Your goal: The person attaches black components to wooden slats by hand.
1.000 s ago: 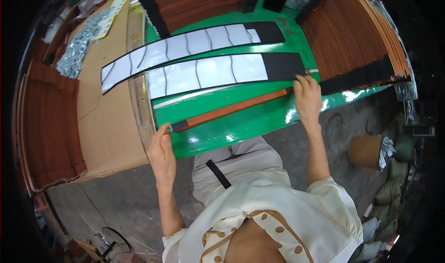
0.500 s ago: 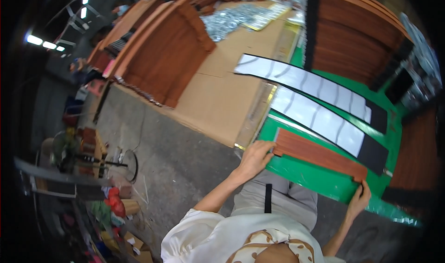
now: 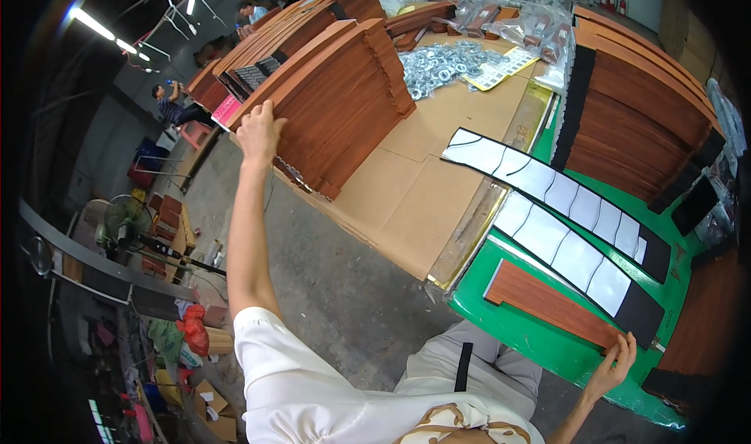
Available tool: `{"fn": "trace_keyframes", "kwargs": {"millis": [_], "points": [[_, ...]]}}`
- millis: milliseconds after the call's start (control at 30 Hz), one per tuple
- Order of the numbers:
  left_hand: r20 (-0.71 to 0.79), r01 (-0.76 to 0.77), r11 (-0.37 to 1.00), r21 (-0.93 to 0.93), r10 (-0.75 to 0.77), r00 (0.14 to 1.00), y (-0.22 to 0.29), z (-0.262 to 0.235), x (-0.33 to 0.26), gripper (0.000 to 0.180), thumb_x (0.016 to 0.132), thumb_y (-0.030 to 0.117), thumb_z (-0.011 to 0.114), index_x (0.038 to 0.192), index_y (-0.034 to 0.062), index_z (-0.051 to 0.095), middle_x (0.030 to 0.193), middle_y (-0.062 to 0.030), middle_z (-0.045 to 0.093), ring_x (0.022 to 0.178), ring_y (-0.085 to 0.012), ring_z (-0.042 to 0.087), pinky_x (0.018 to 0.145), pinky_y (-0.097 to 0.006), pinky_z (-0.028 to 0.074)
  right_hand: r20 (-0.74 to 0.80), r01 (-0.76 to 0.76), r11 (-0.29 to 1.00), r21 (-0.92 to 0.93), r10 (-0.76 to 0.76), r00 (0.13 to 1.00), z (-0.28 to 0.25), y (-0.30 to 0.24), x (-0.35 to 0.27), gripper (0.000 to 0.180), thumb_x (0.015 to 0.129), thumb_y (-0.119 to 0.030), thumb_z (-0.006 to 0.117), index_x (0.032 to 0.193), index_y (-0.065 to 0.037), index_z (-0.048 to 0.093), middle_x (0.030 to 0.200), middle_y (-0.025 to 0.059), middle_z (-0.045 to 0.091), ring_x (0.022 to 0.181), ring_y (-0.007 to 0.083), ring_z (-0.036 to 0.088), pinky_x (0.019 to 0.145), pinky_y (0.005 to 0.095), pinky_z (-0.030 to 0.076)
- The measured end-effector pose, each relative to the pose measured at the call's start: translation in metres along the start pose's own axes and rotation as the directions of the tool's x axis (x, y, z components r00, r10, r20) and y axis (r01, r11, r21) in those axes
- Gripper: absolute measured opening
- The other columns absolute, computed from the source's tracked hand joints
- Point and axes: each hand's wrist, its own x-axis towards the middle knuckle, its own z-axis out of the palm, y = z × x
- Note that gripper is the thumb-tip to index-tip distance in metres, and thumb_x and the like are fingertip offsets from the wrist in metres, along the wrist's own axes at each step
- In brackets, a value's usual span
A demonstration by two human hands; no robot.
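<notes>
My left hand [image 3: 260, 135] is stretched out to the far left, fingers curled over the end of the front board in a row of upright reddish-brown wood-grain boards [image 3: 336, 115]. A single narrow wood-grain board [image 3: 547, 306], notched near its ends, lies flat at the near edge of the green table surface [image 3: 501, 327]. At its right end, my right hand [image 3: 612, 364] grips the corner, with the fingertips bent against it. Just beyond that board lie two long black strips with white faces, the nearer strip [image 3: 565, 250] and the farther strip [image 3: 547, 190], each crossed by wavy dark lines.
Brown cardboard [image 3: 407, 201] covers the table's left part. Metal rings in clear bags [image 3: 442, 67] and a yellow-white sheet [image 3: 504, 68] lie at the back. More stacked boards [image 3: 634, 115] stand at the right. A seated person [image 3: 174, 104] and a fan [image 3: 125, 217] are farther left.
My left hand has left the flat board's left end and moved up and left onto the upright boards. My right hand stays at the flat board's right end. The view has shifted.
</notes>
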Motion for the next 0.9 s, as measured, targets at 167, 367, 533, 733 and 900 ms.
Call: {"fn": "trace_keyframes", "kwargs": {"millis": [167,367,533,733,900], "points": [[-0.193,-0.059,0.997,-0.058,0.047,0.980,-0.020,-0.014,0.008,0.021,0.080,0.025,0.066,0.092,0.0084,0.061,0.089,-0.0094,0.066,0.078,-0.0285,0.065,0.065,-0.041,0.050,0.072,0.158,0.987,-0.023,-0.156,0.985,-0.001,-0.013,-0.001,0.016,0.088,0.004,0.053,0.099,0.003,0.064,0.114,0.0125,0.060,0.107,0.0260,0.055,0.087,0.0346,0.046],[-0.416,-0.342,0.936,-0.089,0.277,0.866,0.052,-0.056,-0.023,0.019,0.082,0.019,0.065,0.098,0.0078,0.063,0.089,-0.0071,0.065,0.077,-0.0272,0.063,0.064,-0.036,0.050,0.026,0.271,0.962,0.028,-0.272,0.962,-0.004,-0.056,0.007,0.025,0.076,0.010,0.056,0.095,-0.002,0.066,0.107,0.0108,0.063,0.106,0.0307,0.055,0.092,0.0408,0.043],[-0.179,-0.421,0.638,-0.645,0.410,0.895,0.133,-0.108,-0.109,0.022,0.079,0.007,0.066,0.100,0.0033,0.061,0.084,-0.0113,0.061,0.072,-0.0292,0.061,0.061,-0.036,0.047,-0.002,0.467,0.868,0.171,-0.474,0.881,0.004,-0.098,0.014,0.032,0.069,0.009,0.061,0.097,-0.006,0.066,0.107,0.0100,0.062,0.105,0.0294,0.055,0.092,0.0403,0.044],[-0.228,-0.509,0.173,-0.843,0.742,0.630,0.261,-0.128,-0.197,0.022,0.070,0.009,0.072,0.089,0.0044,0.061,0.076,-0.0081,0.061,0.064,-0.0265,0.060,0.054,-0.036,0.045,0.111,0.527,0.849,-0.018,-0.523,0.845,-0.006,-0.089,0.007,0.037,0.068,-0.006,0.072,0.104,-0.011,0.064,0.111,0.0052,0.060,0.107,0.0247,0.054,0.099,0.0550,0.035],[-0.235,-0.507,0.102,-0.856,0.797,0.556,0.302,-0.135,-0.217,0.023,0.069,0.012,0.073,0.088,0.0049,0.062,0.075,-0.0063,0.061,0.064,-0.0243,0.060,0.053,-0.035,0.046,0.214,0.515,0.850,-0.106,-0.487,0.847,-0.008,-0.042,0.009,0.034,0.067,-0.006,0.072,0.100,-0.012,0.064,0.096,0.0010,0.060,0.100,0.0205,0.056,0.100,0.0546,0.031]]}}
